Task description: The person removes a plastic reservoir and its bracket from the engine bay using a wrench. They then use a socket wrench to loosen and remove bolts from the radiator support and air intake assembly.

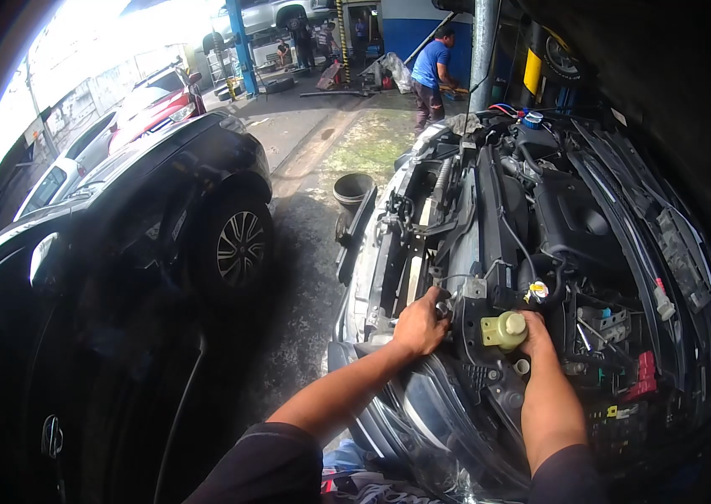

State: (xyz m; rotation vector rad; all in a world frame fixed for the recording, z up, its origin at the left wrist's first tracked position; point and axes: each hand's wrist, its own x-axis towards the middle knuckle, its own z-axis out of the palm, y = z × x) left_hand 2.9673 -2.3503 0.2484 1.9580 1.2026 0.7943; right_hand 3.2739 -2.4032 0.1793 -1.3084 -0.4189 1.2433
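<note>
My right hand (535,334) is closed around the right side of a yellowish plastic fluid reservoir (504,330) with a round cap. The reservoir sits at the near front part of the open engine bay. My left hand (423,324) is at the front edge of the bay, beside the radiator support (414,273). Its fingers are curled by a small metallic part (443,310), and what they grip is mostly hidden. A metal bracket (475,288) lies between and just beyond my hands. Behind the reservoir is a yellow-and-white cap (537,291).
The engine cover (582,223) fills the bay's middle. A red terminal cover (644,375) and a fuse box (620,420) lie at right. A headlight (423,403) is below my left arm. A black car (120,244), a bucket (354,190) and a person in blue (431,67) are beyond.
</note>
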